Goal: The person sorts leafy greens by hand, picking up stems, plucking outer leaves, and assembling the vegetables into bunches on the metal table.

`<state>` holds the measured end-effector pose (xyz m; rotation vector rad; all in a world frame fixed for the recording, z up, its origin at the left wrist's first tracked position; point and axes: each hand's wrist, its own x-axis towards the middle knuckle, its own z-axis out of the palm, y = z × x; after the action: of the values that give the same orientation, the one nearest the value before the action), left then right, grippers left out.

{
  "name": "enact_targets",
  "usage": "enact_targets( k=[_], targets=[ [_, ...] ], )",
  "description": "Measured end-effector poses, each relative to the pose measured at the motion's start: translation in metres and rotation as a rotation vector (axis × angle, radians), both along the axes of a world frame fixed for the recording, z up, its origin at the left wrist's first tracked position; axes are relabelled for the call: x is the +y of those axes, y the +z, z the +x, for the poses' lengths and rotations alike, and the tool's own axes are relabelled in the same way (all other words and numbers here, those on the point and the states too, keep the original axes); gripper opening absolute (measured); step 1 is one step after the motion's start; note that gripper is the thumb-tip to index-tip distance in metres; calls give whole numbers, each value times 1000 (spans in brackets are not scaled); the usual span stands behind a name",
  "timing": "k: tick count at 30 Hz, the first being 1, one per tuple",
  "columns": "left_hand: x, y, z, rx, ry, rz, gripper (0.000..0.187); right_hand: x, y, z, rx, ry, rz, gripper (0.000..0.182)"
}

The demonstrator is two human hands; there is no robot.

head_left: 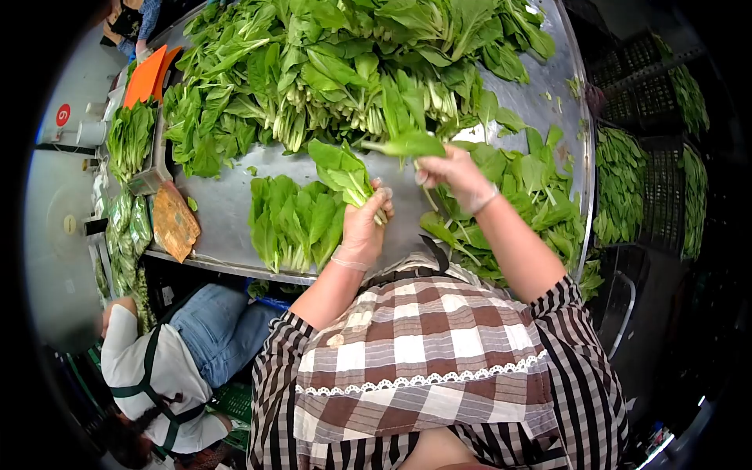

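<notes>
My left hand [363,227], in a clear glove, is closed around the pale stems of a small bunch of leafy greens [342,169]. To its right, my right hand [458,178], also gloved, pinches some loose leaves [407,146] by their stems. Directly left of my left hand, a row of greens [290,222] lies along the table's near edge, leaves up and stems towards me. A large heap of greens [313,66] fills the far side of the metal table [227,205]. More loose leaves [533,184] lie under and beyond my right wrist.
A scale [149,178] with greens on it stands at the left, beside a brown board [175,221] and orange sheets [146,77]. A person in white [164,360] is at lower left; another person's arm [147,23] shows at upper left. Dark crates [662,184] of greens stand right.
</notes>
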<state>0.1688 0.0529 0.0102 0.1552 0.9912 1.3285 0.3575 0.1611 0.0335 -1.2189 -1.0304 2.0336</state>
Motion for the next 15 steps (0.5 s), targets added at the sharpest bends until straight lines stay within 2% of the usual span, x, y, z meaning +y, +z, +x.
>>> enact_targets(
  k=[2,5,8,13,15],
  targets=[
    [0,-2,4,33,4,17,24,-33,-8,2,126,-19,-12,14],
    [0,1,6,131,11,26,23,-55,-29,8,-98,-55,279,14],
    [0,2,4,188,64,38,23,-59,-59,20,-127,-133,313,18],
    [-5,3,2,194,92,28,24,-62,-59,31,121,-199,132,14],
    [-7,7,6,189,76,14,25,-64,-48,31,129,-174,100,15]
  ],
)
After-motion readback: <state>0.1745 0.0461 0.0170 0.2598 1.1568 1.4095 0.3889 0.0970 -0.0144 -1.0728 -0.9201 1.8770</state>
